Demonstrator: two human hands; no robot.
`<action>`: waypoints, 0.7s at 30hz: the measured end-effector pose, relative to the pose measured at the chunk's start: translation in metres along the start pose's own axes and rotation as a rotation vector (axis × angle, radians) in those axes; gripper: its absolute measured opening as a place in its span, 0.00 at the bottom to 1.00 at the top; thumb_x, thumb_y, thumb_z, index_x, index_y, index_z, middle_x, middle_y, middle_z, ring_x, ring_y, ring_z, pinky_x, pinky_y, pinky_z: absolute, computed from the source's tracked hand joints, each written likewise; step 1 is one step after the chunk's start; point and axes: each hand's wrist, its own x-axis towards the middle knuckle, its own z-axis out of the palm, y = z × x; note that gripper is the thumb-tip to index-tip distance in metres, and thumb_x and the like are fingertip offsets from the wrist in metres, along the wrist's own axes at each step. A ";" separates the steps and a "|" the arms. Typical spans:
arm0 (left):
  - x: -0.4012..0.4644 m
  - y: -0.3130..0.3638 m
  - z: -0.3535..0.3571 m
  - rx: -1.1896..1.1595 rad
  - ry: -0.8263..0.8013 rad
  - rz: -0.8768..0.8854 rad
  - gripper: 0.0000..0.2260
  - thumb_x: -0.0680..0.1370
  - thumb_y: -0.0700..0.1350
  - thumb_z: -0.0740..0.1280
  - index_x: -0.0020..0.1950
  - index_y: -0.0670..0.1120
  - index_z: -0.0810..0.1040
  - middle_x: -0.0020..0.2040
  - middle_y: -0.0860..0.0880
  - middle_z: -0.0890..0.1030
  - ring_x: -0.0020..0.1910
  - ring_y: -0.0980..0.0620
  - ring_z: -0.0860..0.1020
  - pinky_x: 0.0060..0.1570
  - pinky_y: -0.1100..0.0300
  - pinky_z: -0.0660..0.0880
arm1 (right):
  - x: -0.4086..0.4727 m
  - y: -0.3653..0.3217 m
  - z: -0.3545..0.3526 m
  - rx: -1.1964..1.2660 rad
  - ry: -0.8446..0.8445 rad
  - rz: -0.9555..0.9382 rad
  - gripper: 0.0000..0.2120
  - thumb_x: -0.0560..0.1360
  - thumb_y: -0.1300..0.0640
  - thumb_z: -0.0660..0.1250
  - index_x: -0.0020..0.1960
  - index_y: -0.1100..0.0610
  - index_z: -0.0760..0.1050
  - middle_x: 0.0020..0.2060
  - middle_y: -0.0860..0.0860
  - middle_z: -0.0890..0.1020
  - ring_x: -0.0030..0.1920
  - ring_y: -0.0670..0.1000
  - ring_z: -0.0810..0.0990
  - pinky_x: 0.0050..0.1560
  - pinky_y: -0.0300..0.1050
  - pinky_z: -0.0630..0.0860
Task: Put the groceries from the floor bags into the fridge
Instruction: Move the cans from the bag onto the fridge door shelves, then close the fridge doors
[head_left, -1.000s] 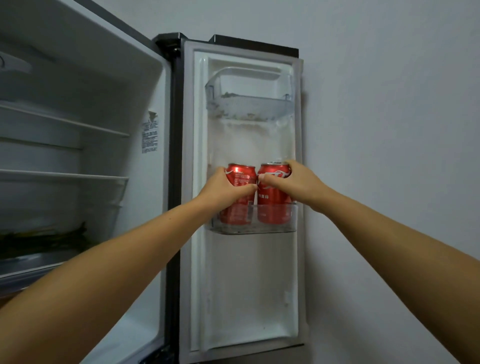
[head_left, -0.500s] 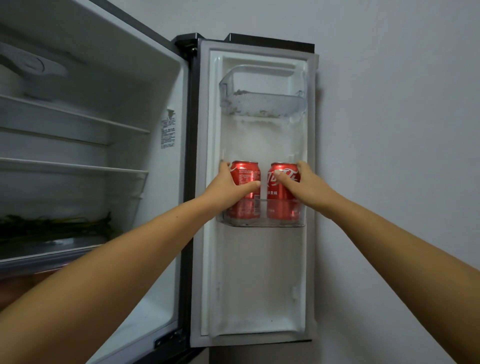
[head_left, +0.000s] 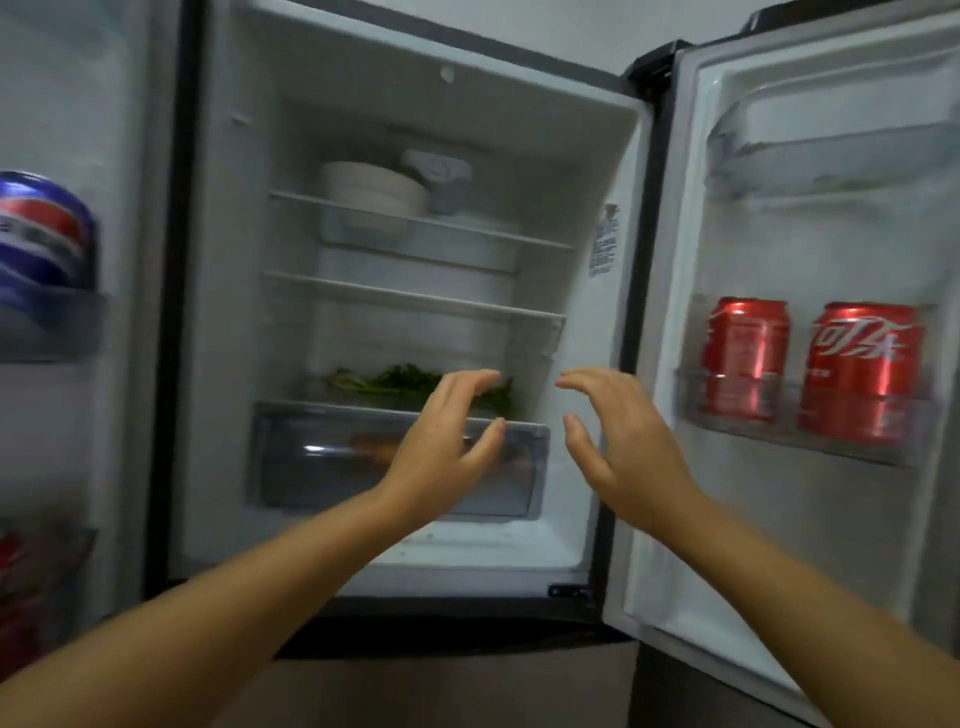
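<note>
In the right door's shelf (head_left: 810, 447), to the right of both empty hands, two red cans (head_left: 810, 371) stand upright side by side, neither touched. They look stiff, smooth and probably slick with cold, moderately heavy if full; a wrap around the mid-body would hold best. The left hand (head_left: 441, 457) and right hand (head_left: 623, 457) hang with fingers spread, holding nothing, before the crisper drawer (head_left: 322, 457). Beyond the left hand, greens (head_left: 384, 382) lie on a shelf; far left sits a blue can (head_left: 44, 234).
</note>
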 end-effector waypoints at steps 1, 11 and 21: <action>-0.020 -0.011 -0.021 0.066 0.005 -0.036 0.19 0.78 0.44 0.64 0.69 0.48 0.67 0.63 0.55 0.69 0.64 0.57 0.70 0.64 0.60 0.71 | -0.007 -0.010 0.021 0.070 -0.021 0.004 0.18 0.76 0.52 0.56 0.61 0.59 0.73 0.58 0.54 0.78 0.60 0.52 0.74 0.63 0.49 0.71; -0.211 -0.023 -0.242 0.881 -0.137 -0.093 0.21 0.74 0.49 0.61 0.66 0.46 0.69 0.62 0.45 0.76 0.59 0.49 0.75 0.58 0.53 0.76 | -0.037 -0.220 0.170 0.410 -0.256 -0.253 0.17 0.72 0.53 0.58 0.57 0.57 0.76 0.53 0.53 0.80 0.52 0.54 0.79 0.49 0.49 0.79; -0.187 -0.035 -0.389 0.546 0.565 -0.521 0.30 0.80 0.56 0.56 0.77 0.46 0.51 0.77 0.47 0.55 0.76 0.50 0.55 0.74 0.53 0.54 | 0.000 -0.381 0.187 0.388 -0.226 -0.231 0.22 0.70 0.51 0.58 0.61 0.56 0.75 0.59 0.54 0.78 0.54 0.55 0.79 0.55 0.52 0.75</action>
